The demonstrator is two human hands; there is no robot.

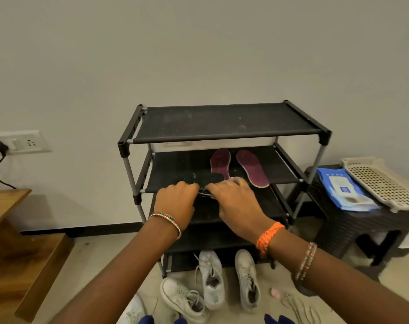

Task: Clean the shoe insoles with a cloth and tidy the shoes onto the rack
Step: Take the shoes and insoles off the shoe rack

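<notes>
Left hand (175, 197) and right hand (231, 195) knuckles-up, both gripping a dark shoe (204, 178) on the rack (222, 136)

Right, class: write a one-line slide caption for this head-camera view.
Both hands set a dark shoe on the rack beside two maroon insoles.

A black shoe rack (224, 123) with grey posts stands on the pale floor (100, 260) against the wall. Its top shelf is bare fabric. On the second shelf (283, 169) lie two maroon insoles (251, 168) side by side and a dark item (207, 178) near the front edge. On the floor before the rack sit white sneakers (211, 278), loose laces (299, 308) to their right
</notes>
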